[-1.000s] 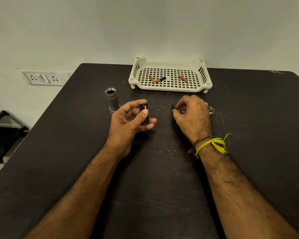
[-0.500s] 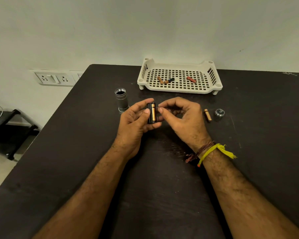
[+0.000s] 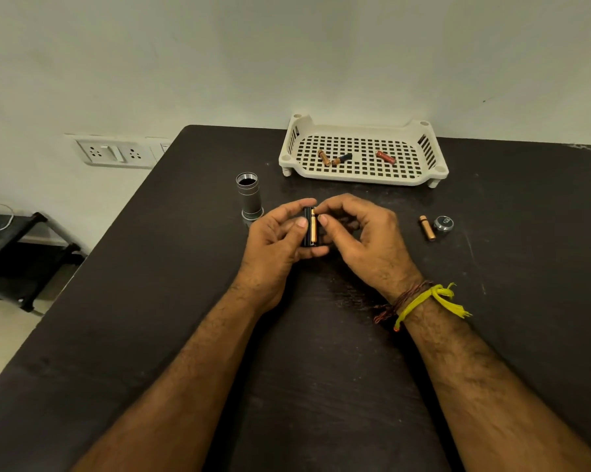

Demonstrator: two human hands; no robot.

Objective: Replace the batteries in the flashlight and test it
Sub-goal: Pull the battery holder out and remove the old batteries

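Note:
My left hand [image 3: 277, 241] grips a small black battery holder [image 3: 307, 229] upright above the table's middle. A copper-coloured battery [image 3: 313, 229] lies along the holder's right side, pinched by the thumb and forefinger of my right hand [image 3: 362, 240]. The grey flashlight body [image 3: 250, 196] stands open-end up just left of my hands. Its tail cap [image 3: 443, 223] and one loose copper battery [image 3: 427, 227] lie on the table to the right.
A white perforated tray [image 3: 362, 177] at the table's far edge holds three batteries [image 3: 341, 159]. The dark table [image 3: 321, 352] meets the wall; a wall socket panel [image 3: 113, 152] is at left. A black stand [image 3: 22, 264] sits on the floor left.
My right hand left the spot near the cap, carried a battery to the holder in my left hand, and now presses it against the holder. One battery stays beside the cap.

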